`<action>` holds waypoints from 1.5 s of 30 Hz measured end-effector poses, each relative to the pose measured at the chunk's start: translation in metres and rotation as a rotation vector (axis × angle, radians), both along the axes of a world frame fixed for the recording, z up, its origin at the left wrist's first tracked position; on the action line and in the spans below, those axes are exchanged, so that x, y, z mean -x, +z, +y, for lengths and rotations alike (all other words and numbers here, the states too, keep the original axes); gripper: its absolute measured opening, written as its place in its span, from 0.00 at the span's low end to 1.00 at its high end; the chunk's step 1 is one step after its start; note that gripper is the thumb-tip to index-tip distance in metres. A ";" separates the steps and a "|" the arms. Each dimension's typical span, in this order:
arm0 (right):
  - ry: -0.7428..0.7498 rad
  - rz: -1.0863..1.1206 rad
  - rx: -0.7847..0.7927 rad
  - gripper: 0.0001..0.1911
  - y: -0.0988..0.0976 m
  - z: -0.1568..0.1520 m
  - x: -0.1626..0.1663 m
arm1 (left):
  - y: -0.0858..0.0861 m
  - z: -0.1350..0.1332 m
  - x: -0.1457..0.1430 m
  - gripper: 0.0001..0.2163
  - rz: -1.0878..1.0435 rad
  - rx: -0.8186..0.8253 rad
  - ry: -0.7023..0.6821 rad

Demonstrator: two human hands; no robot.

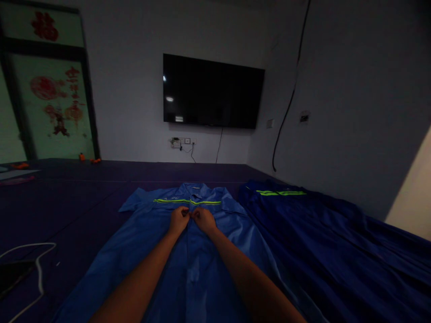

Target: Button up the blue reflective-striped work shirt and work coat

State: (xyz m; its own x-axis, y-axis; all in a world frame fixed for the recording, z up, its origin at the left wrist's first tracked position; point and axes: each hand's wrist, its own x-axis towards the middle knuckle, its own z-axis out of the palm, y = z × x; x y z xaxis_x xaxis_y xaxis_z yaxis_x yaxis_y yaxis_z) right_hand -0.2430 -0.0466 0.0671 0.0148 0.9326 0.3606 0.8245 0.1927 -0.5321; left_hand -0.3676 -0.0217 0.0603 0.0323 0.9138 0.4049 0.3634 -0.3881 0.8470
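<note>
A blue work shirt (148, 244) lies face up in front of me, its collar at the far end and a yellow-green stripe across the chest. Both hands meet at its front placket, just below the stripe. My left hand (179, 220) pinches the placket edge from the left. From the right, my right hand (204, 219) pinches the same edge, fingertips almost touching the left ones. Any button between the fingers is too small and dark to make out.
Right of the shirt lies a darker blue garment (313, 237) with a similar stripe. A white cable (39, 269) and a dark flat object (15, 274) are at the left. Small orange items (95, 160) lie far left. A television (213, 92) hangs on the wall.
</note>
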 end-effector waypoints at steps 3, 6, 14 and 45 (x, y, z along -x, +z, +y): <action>0.004 -0.017 0.001 0.05 0.000 0.000 0.001 | 0.000 0.001 0.000 0.07 0.004 0.004 0.000; -0.003 -0.018 0.001 0.05 0.001 -0.001 0.002 | 0.000 0.000 0.001 0.08 0.001 -0.004 -0.003; -0.016 -0.076 0.009 0.05 0.003 -0.004 0.004 | 0.000 0.001 0.003 0.10 0.005 -0.001 -0.001; 0.040 -0.049 -0.017 0.06 0.004 -0.003 0.003 | -0.005 0.008 0.001 0.13 -0.080 0.044 -0.004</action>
